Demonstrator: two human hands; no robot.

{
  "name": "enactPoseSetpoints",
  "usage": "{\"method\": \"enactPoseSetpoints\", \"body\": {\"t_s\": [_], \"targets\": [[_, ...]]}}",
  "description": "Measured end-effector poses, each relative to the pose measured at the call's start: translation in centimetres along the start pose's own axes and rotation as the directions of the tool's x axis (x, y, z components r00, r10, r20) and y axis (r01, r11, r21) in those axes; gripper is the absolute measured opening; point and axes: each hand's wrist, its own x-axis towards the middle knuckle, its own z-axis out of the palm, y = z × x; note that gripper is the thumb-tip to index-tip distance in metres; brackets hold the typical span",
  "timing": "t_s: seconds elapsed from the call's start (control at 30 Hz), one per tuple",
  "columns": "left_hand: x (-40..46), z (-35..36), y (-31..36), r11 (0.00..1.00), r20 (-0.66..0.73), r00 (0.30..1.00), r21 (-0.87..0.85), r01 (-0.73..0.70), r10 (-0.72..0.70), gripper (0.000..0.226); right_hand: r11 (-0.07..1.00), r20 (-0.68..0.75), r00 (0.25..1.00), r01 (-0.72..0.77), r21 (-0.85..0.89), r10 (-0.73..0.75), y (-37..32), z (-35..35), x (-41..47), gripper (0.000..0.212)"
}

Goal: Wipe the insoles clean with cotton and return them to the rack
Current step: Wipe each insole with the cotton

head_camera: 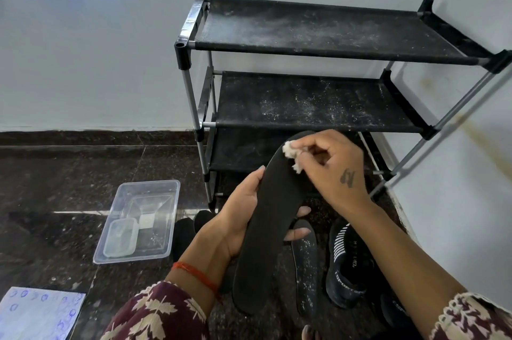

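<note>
A long black insole (266, 229) is held up in front of me, toe end pointing away. My left hand (238, 215) grips it from the left around its middle, thumb on top and fingers showing past its right edge. My right hand (329, 170) pinches a small wad of whitish cotton (291, 155) and presses it on the insole's toe end. A second, dusty black insole (304, 265) lies on the floor below. The black three-shelf rack (318, 29) stands against the wall behind, its fabric shelves dusty and bare.
A clear plastic tub (138, 220) holding a smaller lidded container (120, 237) sits on the dark stone floor to the left. A black sneaker (349, 265) lies at the right near the wall. Dark items (184, 231) sit beside the tub. A printed sheet (38, 312) lies bottom left.
</note>
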Motion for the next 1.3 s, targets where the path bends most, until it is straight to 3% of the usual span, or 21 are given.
{"method": "enactPoseSetpoints", "body": {"t_s": [0.1,0.23,0.4,0.53,0.67,0.77,0.87,1.17,1.3], "targets": [[-0.2,-0.4,0.1,0.999,0.086,0.996,-0.038,-0.033,0.036,0.052,0.996,0.191,0.979,0.067,0.054,-0.076,-1.0,1.4,-1.0,0.008],[-0.1,-0.8,0.0,0.993,0.069,0.997,-0.119,-0.017,0.025,0.068,0.989,0.238,0.961,0.148,-0.005,-0.142,-0.7,2.1,-1.0,0.01],[0.2,-0.1,-0.1,0.995,0.059,0.998,-0.104,-0.001,0.007,0.067,0.974,0.138,0.985,0.131,-0.186,-0.106,-0.4,1.7,-0.4,0.008],[0.9,0.6,0.1,0.999,0.063,0.998,-0.041,0.012,-0.009,0.061,0.952,0.015,1.0,0.005,-0.307,-0.001,1.1,0.2,0.5,0.007],[1.1,0.9,0.2,1.0,0.062,0.998,-0.012,0.013,-0.012,0.059,0.965,-0.058,0.998,-0.011,-0.262,-0.004,1.4,-0.7,0.5,0.007],[1.1,0.9,0.1,1.0,0.069,0.998,-0.009,-0.002,0.002,0.065,0.992,0.098,0.991,0.1,-0.078,-0.093,0.1,0.2,-0.3,0.008],[1.4,0.4,0.0,1.0,0.032,0.999,-0.01,0.017,-0.017,0.081,0.984,0.236,0.963,0.151,-0.09,-0.126,-0.2,1.5,-1.1,0.009],[0.8,0.8,-0.2,1.0,0.033,0.999,0.001,0.013,-0.013,0.068,0.955,0.016,0.999,-0.024,-0.295,0.03,2.0,0.0,0.7,0.007],[0.4,0.8,0.1,1.0,0.011,1.0,0.008,0.013,-0.013,0.059,0.952,-0.041,0.991,-0.134,-0.274,0.127,2.9,-0.5,0.8,0.007]]}}
